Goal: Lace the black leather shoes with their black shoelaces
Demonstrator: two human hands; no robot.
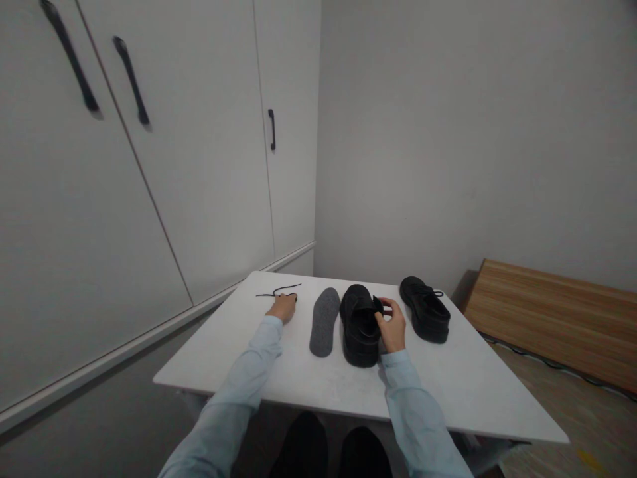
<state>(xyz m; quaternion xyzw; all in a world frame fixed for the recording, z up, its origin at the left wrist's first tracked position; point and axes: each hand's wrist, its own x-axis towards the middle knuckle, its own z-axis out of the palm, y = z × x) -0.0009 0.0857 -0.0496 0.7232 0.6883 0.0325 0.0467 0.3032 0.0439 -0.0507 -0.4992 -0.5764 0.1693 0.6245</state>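
Note:
On the left side of the table, my left hand [282,308] is closed on a black shoelace [275,292], whose thin ends stick out past my fingers. A black shoe [360,345] without a lace stands upright near the middle, toe pointing away from me. My right hand [392,325] pinches the flap at the right side of its opening, thumb toward the inside. Between my hands, a grey insole [325,323] lies flat just left of the shoe. A second black shoe [428,317], with its lace in place, stands to the right, apart from my right hand.
The white table [308,392] carries all these things. White cabinet doors [209,153] with black handles rise along the left, and a grey wall [448,133] stands behind. A wood-grain panel [552,312] is low on the right, beyond the table's edge.

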